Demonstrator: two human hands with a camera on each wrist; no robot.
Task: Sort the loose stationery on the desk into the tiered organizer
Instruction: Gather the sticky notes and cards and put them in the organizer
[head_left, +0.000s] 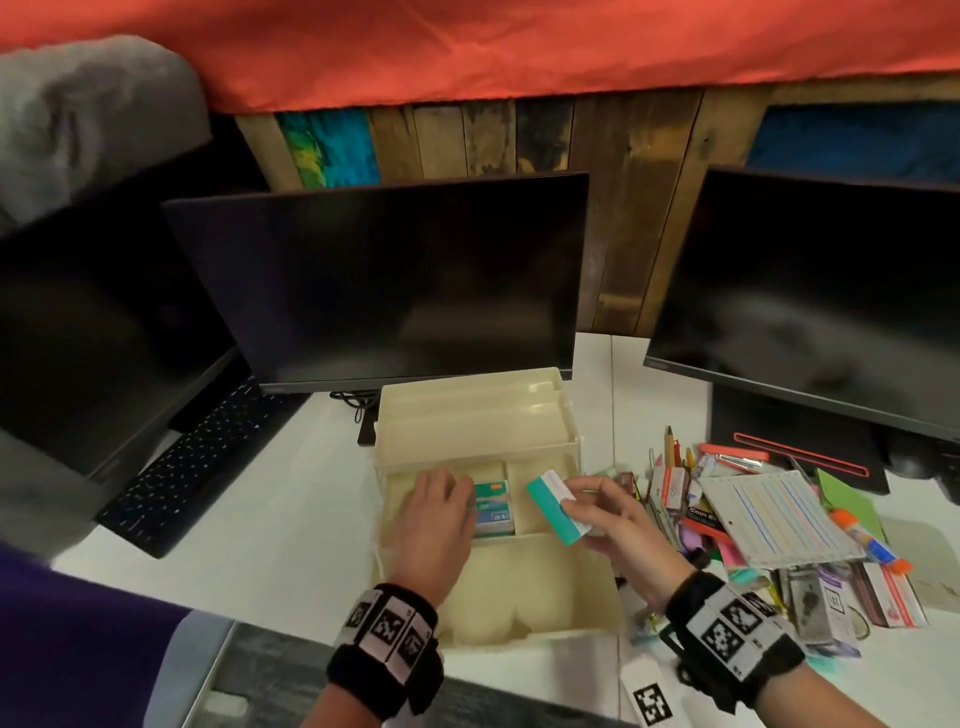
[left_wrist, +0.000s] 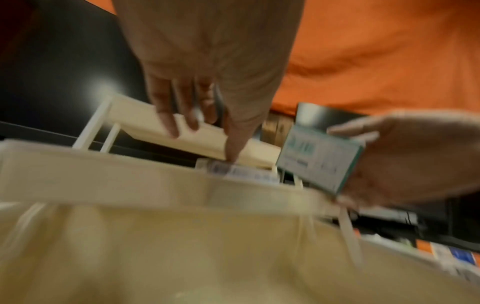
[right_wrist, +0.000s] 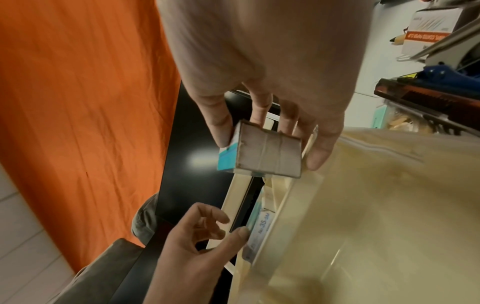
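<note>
Done: we have two staple boxes (head_left: 492, 506) in organizer (head_left: 550, 613), frame centre | right hand (head_left: 621, 525) pinches teal box (head_left: 556, 512) above it | left hand (head_left: 436, 519) relaxed, thumb touching a stored box | left: pile (head_left: 779, 525), lower right

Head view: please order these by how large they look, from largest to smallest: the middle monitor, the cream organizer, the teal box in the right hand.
1. middle monitor
2. organizer
3. teal box, held by the right hand
</note>
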